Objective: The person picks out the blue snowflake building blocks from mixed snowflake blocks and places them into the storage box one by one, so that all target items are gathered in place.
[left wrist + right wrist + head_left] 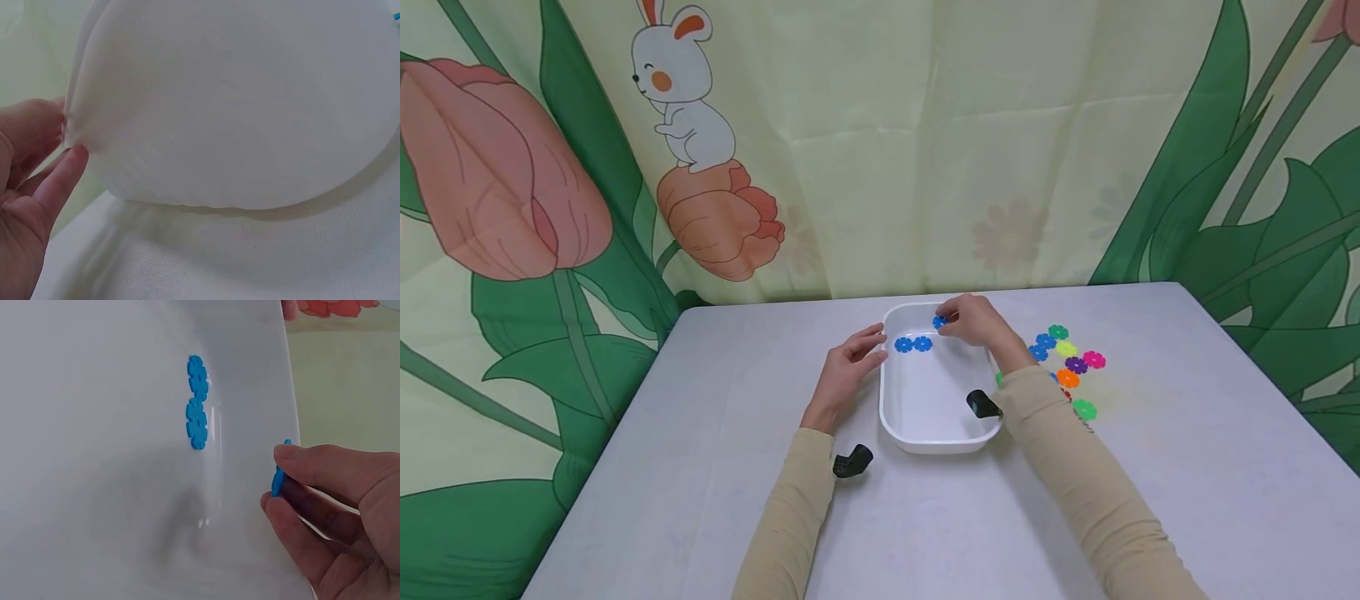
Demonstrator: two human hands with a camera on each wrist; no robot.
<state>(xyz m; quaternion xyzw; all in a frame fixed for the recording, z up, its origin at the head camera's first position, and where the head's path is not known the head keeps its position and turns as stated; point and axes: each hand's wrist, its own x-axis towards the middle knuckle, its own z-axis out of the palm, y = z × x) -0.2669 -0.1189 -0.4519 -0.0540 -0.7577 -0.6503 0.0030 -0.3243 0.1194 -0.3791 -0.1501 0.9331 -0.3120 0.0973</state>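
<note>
A white tray (pixel 940 408) stands on the table, its rounded wall (pixel 237 125) filling much of the left wrist view. My left hand (pixel 846 371) holds the tray's left rim; thumb and fingers (pixel 59 181) meet at its edge in the left wrist view. Above the tray's far end, my right hand (pixel 977 323) pinches a blue snowflake disc (pixel 279 472) between thumb and fingers, edge-on in the right wrist view. Two more blue snowflake discs, a left one (pixel 903 344) and a right one (pixel 922 343), lie side by side inside, near the far wall.
Right of the tray, several loose discs lie on the table, among them pink (pixel 1094 359), purple (pixel 1077 365), orange (pixel 1067 378) and green (pixel 1085 409) ones. My right sleeve (pixel 1067 450) hides some of them. A printed curtain (pixel 880 167) hangs behind the table.
</note>
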